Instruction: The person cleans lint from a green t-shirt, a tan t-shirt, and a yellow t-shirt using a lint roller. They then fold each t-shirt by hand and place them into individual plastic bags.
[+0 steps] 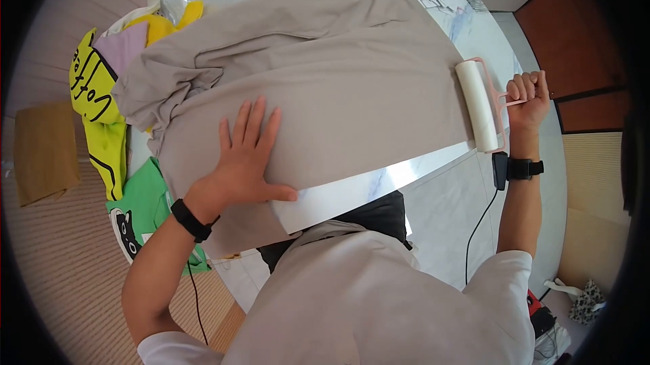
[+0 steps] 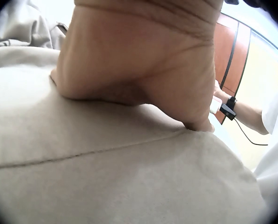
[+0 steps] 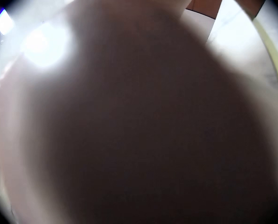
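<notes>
Left hand [image 1: 247, 158] flat, fingers straight, pressing one beige garment [image 1: 338, 87] spread on table [image 1: 352, 192]. Right hand [image 1: 528, 97] clenched round handle of one lint roller [image 1: 477, 104] at garment's right edge. Right wrist view blocked, probably by hand.

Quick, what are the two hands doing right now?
Left hand: open, fingers spread flat, pressing on the beige garment.
Right hand: fingers curled around the pink handle of the lint roller, at the garment's edge.
</notes>
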`<state>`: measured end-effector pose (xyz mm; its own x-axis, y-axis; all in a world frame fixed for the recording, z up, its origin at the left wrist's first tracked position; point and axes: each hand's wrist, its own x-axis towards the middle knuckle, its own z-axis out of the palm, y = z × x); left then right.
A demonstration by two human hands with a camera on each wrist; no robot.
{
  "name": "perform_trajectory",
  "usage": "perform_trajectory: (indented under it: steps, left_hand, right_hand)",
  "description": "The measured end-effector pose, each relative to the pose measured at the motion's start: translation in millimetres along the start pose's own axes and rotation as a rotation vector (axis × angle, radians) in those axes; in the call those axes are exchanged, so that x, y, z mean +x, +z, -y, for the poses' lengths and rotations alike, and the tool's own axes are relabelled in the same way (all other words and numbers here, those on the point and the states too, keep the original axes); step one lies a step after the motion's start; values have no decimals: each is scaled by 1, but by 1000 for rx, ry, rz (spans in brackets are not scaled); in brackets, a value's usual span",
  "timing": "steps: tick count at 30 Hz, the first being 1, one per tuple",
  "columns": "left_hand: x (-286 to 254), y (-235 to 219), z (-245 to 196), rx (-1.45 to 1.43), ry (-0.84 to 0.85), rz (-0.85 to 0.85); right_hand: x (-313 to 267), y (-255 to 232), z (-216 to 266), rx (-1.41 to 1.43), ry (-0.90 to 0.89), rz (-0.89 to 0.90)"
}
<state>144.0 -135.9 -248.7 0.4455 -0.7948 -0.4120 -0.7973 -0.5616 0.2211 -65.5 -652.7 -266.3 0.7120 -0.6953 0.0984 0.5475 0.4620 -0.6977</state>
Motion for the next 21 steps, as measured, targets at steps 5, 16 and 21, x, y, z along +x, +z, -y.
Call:
perform_trajectory:
  steps: [5,16,21]
  left_hand:
    - [0,-1,-4,5,-38,15]
    - [-8,11,-12,-4,-35,-9]
    - [-15,21,-25,-13,-12,-62]
  right_hand:
    - [1,36,9,-28,-69,93]
    - [-6,15,5,-125,11,26]
    - [8,11,38,-291,-114,54]
